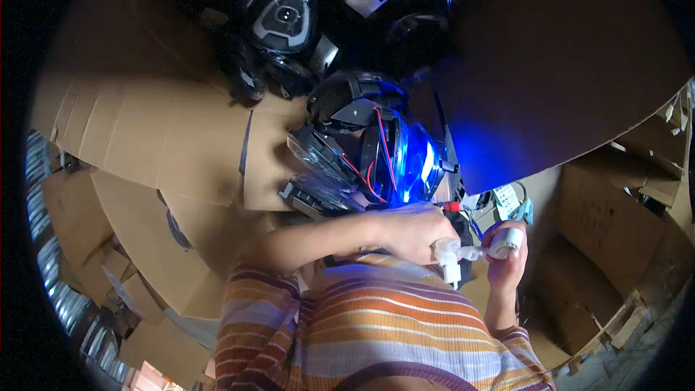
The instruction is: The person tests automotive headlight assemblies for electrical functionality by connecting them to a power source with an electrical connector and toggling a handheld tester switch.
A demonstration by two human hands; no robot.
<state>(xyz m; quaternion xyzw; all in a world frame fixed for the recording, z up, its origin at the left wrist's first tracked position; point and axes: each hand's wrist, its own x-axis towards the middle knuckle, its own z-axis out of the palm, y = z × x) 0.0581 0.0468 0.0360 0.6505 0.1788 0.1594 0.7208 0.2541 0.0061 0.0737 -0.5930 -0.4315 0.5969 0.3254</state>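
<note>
My left hand (423, 234) reaches across my front with its fingers closed on a small white plastic piece (449, 261), which looks like a plug. To its right, my right hand (504, 266) is wrapped round a short white cylinder (507, 241). A twisted, translucent strip (472, 253) runs between the two white things. Just beyond my left hand stands a black, clear-fronted device (416, 159), glowing bright blue. Red and blue wires (384, 148) trail over it. Beside it lie similar black housings (329, 159).
More black units (284, 18) lie at the far side, among them a silver-and-black one. Large cardboard flaps (145, 137) spread left and right. An open carton (608, 232) stands at the right. A red connector (452, 206) and loose cables lie near my hands.
</note>
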